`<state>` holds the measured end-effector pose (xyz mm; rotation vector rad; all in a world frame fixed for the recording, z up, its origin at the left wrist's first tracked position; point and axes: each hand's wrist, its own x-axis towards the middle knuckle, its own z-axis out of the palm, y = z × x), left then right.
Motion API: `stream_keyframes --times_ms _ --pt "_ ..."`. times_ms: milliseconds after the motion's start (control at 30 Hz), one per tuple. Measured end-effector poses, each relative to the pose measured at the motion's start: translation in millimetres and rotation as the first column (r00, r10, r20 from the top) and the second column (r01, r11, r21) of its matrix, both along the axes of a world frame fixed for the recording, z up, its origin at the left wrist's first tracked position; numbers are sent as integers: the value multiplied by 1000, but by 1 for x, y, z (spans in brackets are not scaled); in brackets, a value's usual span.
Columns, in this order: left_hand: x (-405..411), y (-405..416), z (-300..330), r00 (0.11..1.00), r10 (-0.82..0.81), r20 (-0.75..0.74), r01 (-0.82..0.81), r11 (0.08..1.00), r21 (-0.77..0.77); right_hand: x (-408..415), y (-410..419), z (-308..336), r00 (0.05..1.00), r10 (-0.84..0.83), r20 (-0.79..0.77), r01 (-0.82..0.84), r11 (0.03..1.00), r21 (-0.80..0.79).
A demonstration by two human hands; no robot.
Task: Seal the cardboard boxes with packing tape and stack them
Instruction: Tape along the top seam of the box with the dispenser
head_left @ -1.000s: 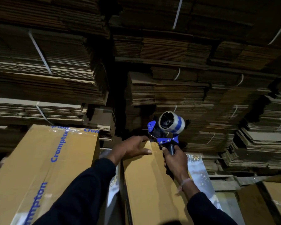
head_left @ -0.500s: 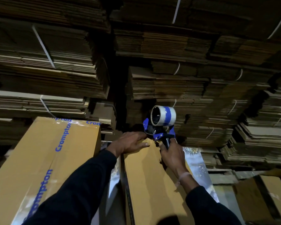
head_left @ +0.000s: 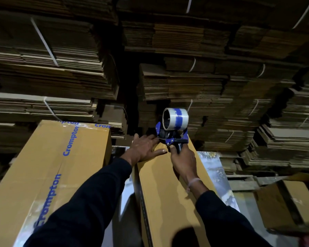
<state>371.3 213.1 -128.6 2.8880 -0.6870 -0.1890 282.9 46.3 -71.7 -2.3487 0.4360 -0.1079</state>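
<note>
Long tan box (head_left: 169, 189), plain top, runs away from the person between both arms. Left hand (head_left: 144, 148) flat, fingers spread, pressing its far end. Right hand (head_left: 183, 160) grips the handle of a blue tape gun (head_left: 172, 129), clear roll with blue print, at the far edge. Taped box (head_left: 48, 168) just left reads "Crompton". Box's near end cut off; gun's blade hidden; bundled flat cardboard (head_left: 203, 82) behind, dim.

You see tall piles of flat cardboard (head_left: 194, 82) tied with white straps (head_left: 44, 41) and a shiny sheet (head_left: 212, 168) lower down.
</note>
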Motion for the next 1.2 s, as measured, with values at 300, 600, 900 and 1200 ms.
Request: stream_keyframes --times_ms 300,600,900,1200 --pt "1 5 5 997 -62 -54 59 997 -51 -1 3 0 983 -43 -180 103 935 338" --pt "-1 2 2 993 -30 116 41 994 -98 -6 4 7 984 -36 -173 96 930 354" --pt "12 11 -3 997 -51 57 60 985 -159 -24 -3 -9 994 -20 -110 50 960 276" --pt "12 12 -3 992 -81 95 97 979 -177 -50 -18 -21 997 30 -64 -16 979 203"
